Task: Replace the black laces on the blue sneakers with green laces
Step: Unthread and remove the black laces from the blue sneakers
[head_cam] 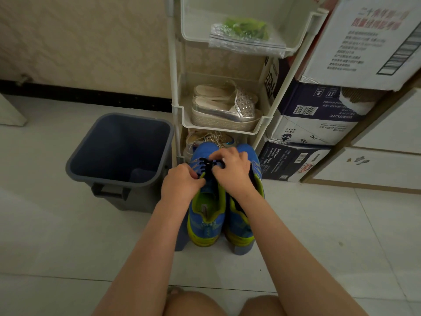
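The left hand (180,181) was curled tight, its fingertips clamped on the eyelet edge of the left sneaker (205,215) of the blue sneakers (239,226). The right hand (232,169) was curled too, its fingers pinched together on the black laces (206,166), which were threaded through that shoe. Both hands sat over the middle of the sneakers, almost touching each other, with the laces between them. The pair stood side by side, toes pointing away from the person, on a low grey-blue base that was mostly hidden.

The sneakers stood on a pale tiled floor (68,247), with a patterned cream wall (79,42) and a dark skirting strip beyond them. Just past the toes rose a white shelf rack (182,115). Stacked cardboard boxes (319,115) stood to the right of the sneakers, beside the rack. An open grey bin (120,147) stood just left of the sneakers. Above the sneakers, on the rack's middle tier, lay a pair of silver shoes (223,110). On a higher tier lay a clear bag (246,42) holding the green laces (246,28), well apart from both hands.
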